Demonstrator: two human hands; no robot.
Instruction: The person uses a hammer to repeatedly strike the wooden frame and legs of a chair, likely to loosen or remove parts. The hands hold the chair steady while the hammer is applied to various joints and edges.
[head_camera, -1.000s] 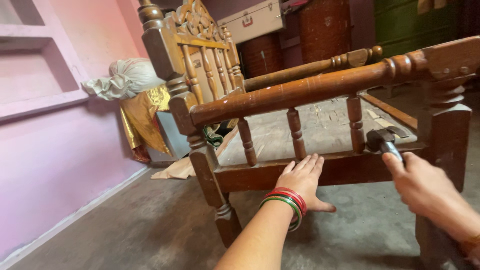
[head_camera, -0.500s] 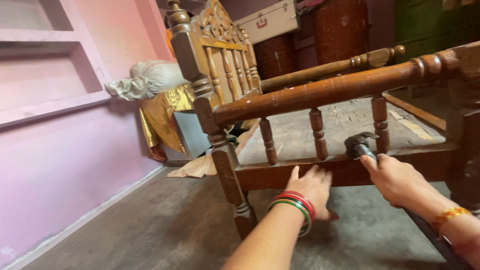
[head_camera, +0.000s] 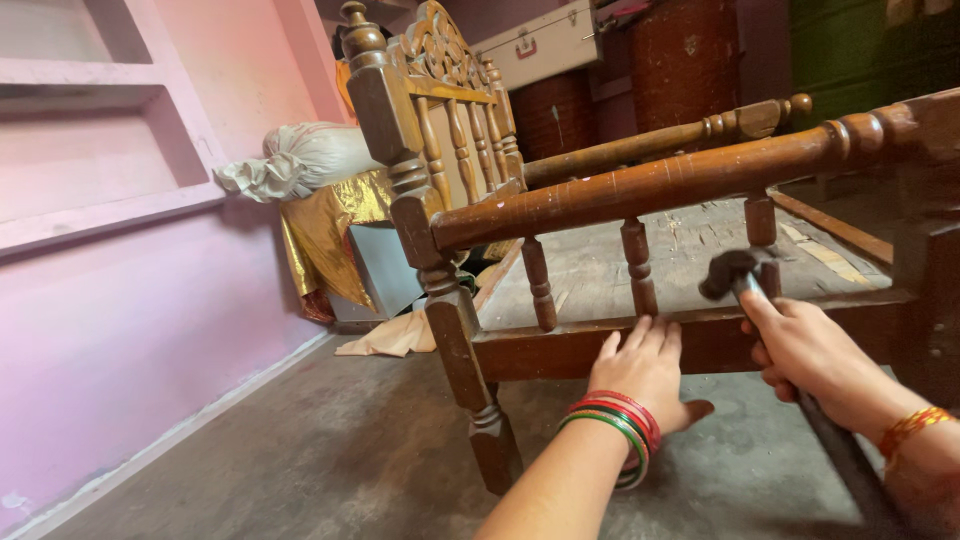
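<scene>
My left hand (head_camera: 645, 372) lies flat with fingers spread against the lower side rail (head_camera: 560, 348) of a dark wooden bed frame; red and green bangles circle its wrist. My right hand (head_camera: 815, 352) grips a hammer (head_camera: 735, 272) close under its dark metal head, which sits just above the same rail beside a turned spindle (head_camera: 765, 225). The hammer's long handle runs down past my forearm to the bottom right. A thick round top rail (head_camera: 650, 185) crosses above both hands.
A carved headboard with a corner post (head_camera: 385, 110) stands at the left of the frame. Behind it lie a gold cloth (head_camera: 330, 225), a grey bundle (head_camera: 300, 160) and a white trunk (head_camera: 540, 45). A pink wall with shelves (head_camera: 100, 215) runs along the left over a concrete floor (head_camera: 330, 450).
The view has shifted so the frame sits further right and nearer. My right hand has brought the hammer head lower, closer to the side rail. My left hand stays on the rail.
</scene>
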